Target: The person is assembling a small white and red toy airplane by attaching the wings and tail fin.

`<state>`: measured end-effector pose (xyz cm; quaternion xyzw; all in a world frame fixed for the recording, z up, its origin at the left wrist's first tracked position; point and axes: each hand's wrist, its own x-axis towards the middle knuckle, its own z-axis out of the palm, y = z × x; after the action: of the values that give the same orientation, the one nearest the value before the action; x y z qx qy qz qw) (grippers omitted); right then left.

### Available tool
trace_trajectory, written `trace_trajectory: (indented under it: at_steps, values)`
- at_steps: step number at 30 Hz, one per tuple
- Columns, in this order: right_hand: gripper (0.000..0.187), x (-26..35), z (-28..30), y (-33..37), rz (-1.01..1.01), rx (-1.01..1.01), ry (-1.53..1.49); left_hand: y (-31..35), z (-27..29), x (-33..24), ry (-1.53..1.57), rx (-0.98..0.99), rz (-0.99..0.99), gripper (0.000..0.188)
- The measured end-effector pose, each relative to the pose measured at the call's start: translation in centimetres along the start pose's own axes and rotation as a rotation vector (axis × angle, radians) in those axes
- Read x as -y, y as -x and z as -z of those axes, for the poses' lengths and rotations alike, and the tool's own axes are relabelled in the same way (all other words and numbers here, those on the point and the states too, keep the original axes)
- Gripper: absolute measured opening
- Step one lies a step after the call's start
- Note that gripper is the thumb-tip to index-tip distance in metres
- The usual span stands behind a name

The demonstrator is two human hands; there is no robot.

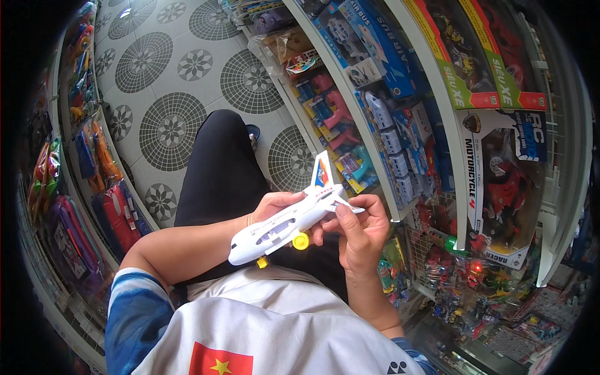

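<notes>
A white toy airplane (pixel 272 234) is held over my lap, its nose toward the lower left and its tail toward the upper right. It has yellow wheels (pixel 300 241), a cut-out window in its side and a colored tail fin (pixel 322 172). My left hand (pixel 275 204) grips the fuselage from the far side, and most of its fingers are hidden behind the body. At the tail, my right hand (pixel 360 232) pinches a small tailplane (pixel 347 206) between thumb and fingers.
Shelves to the right carry boxed toys, among them a boxed red toy motorcycle (pixel 503 187), a blue airplane box (pixel 381 44) and a toy train set (pixel 387 140). Bagged toys (pixel 119 212) hang along the left rack. Patterned floor tiles (pixel 169 131) lie beyond my knee (pixel 219 150).
</notes>
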<state>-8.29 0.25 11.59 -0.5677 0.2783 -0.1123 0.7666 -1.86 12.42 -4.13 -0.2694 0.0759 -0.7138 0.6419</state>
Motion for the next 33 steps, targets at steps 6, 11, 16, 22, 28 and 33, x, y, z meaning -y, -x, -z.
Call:
trace_trajectory:
  at_steps: [6,11,16,22,28,33]
  values:
    - [0.019,-0.6,0.6,0.0,0.005,-0.026,0.031,-0.4,-1.0,0.5,-0.077,0.032,-0.082,0.061]
    - [0.02,-0.8,1.1,-0.1,-0.034,-0.011,0.009,-0.4,-1.6,0.7,-0.147,0.029,-0.115,0.06]
    - [0.021,-1.2,1.6,0.0,-0.018,-0.01,0.078,-0.6,-1.1,0.5,-0.143,0.063,-0.099,0.061]
    - [0.021,-0.8,1.2,0.1,0.006,0.002,0.104,-0.5,-1.5,0.4,0.0,0.076,-0.028,0.063]
    - [0.024,-0.9,0.9,0.0,-0.013,-0.023,0.106,-0.2,-0.5,-0.1,-0.038,0.128,0.035,0.069]
    - [0.022,-1.0,0.9,-0.1,-0.023,-0.038,0.05,-0.6,-1.5,0.4,0.048,0.118,-0.015,0.065]
